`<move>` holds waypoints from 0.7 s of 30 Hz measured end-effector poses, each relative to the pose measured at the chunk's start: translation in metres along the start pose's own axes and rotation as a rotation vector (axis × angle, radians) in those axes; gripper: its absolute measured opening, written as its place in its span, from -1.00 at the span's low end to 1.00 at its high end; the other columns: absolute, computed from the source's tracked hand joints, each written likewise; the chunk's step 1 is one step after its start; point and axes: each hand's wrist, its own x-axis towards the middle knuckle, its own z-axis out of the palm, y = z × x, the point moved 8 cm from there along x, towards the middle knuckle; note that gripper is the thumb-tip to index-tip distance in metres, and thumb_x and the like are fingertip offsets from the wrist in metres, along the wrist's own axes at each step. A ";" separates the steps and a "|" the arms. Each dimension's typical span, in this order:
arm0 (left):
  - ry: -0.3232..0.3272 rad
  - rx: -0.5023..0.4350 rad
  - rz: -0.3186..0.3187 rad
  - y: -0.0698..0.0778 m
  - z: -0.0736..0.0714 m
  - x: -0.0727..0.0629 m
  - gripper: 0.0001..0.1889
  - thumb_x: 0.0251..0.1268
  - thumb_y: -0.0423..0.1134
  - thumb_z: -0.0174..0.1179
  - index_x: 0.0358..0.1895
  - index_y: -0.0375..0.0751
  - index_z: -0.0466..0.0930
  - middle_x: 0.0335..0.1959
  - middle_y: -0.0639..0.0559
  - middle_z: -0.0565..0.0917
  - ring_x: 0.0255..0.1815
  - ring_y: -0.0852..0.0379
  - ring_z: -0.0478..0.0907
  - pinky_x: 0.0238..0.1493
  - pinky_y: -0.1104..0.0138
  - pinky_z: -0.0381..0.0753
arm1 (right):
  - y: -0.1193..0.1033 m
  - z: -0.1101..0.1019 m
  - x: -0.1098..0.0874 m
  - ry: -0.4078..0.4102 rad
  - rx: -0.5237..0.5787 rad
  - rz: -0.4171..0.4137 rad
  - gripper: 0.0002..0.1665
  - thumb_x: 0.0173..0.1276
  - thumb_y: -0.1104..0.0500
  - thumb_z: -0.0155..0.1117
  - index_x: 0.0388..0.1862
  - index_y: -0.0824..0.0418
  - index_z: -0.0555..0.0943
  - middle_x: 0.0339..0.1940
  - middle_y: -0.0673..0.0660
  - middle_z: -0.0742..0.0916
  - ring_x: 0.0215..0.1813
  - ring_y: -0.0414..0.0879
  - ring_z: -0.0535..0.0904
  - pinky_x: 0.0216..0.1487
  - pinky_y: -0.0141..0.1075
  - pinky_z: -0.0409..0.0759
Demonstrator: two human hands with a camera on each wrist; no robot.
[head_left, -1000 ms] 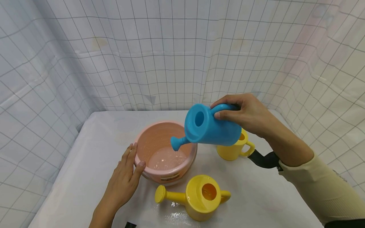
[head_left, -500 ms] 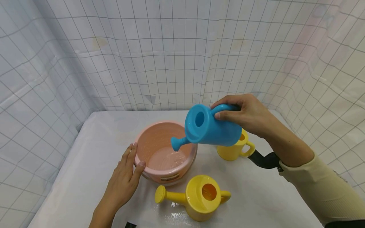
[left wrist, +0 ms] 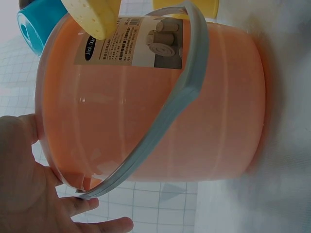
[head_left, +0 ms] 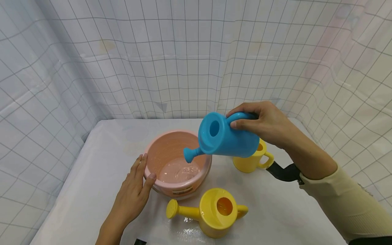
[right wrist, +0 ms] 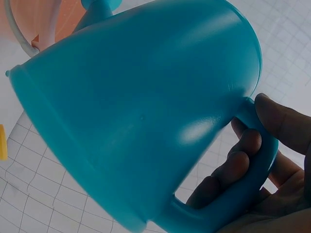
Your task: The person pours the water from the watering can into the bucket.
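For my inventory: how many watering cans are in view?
3: blue watering can, tilted, its spout over the pink bucket; front yellow watering can, standing near the bucket; and apparently a rear yellow watering can, partly hidden behind the blue one, spout out of sight.

One pink bucket (head_left: 168,148) is counted; on it, one grey bail (left wrist: 197,63) and one label (left wrist: 127,51) are seen. Two watering cans are tallied, head view: blue can (head_left: 237,143) at 2 o'clock from bucket, yellow can (head_left: 212,217) towards 5. One yellow handled vessel (head_left: 245,164) is logged at 3, partly hidden. Two hands are noted: left hand (head_left: 131,190) at 8, right hand (head_left: 264,122) at 2.
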 end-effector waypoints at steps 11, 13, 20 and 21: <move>-0.004 0.001 -0.006 0.000 0.000 0.000 -0.33 0.48 0.07 -0.18 0.52 0.22 -0.29 0.53 -0.13 -0.01 0.45 -0.30 0.11 0.27 -0.36 0.08 | 0.000 0.001 0.000 -0.010 0.024 -0.005 -0.68 0.24 -0.07 0.32 -0.03 -0.07 0.67 0.02 0.00 0.70 0.13 0.02 0.56 0.16 0.14 0.50; -0.003 0.003 -0.006 0.000 0.000 0.000 -0.33 0.48 0.07 -0.18 0.52 0.21 -0.28 0.53 -0.14 -0.01 0.45 -0.30 0.11 0.26 -0.36 0.08 | 0.000 0.001 0.000 -0.010 0.025 -0.008 -0.68 0.24 -0.07 0.32 -0.04 -0.07 0.67 0.02 0.00 0.70 0.13 0.01 0.56 0.17 0.13 0.50; -0.001 0.001 -0.005 -0.001 0.000 0.000 -0.33 0.48 0.07 -0.18 0.52 0.21 -0.28 0.53 -0.13 -0.01 0.45 -0.30 0.11 0.27 -0.35 0.08 | 0.000 0.001 0.001 -0.007 0.015 -0.005 -0.69 0.24 -0.07 0.32 -0.04 -0.08 0.67 0.02 0.00 0.70 0.12 0.01 0.56 0.16 0.13 0.50; -0.001 0.001 -0.004 0.000 0.000 0.000 -0.33 0.48 0.07 -0.18 0.52 0.21 -0.28 0.53 -0.13 -0.01 0.45 -0.30 0.11 0.27 -0.35 0.09 | 0.001 0.000 0.001 -0.007 0.015 -0.005 -0.69 0.24 -0.07 0.32 -0.04 -0.08 0.67 0.01 0.00 0.70 0.12 0.01 0.56 0.16 0.13 0.50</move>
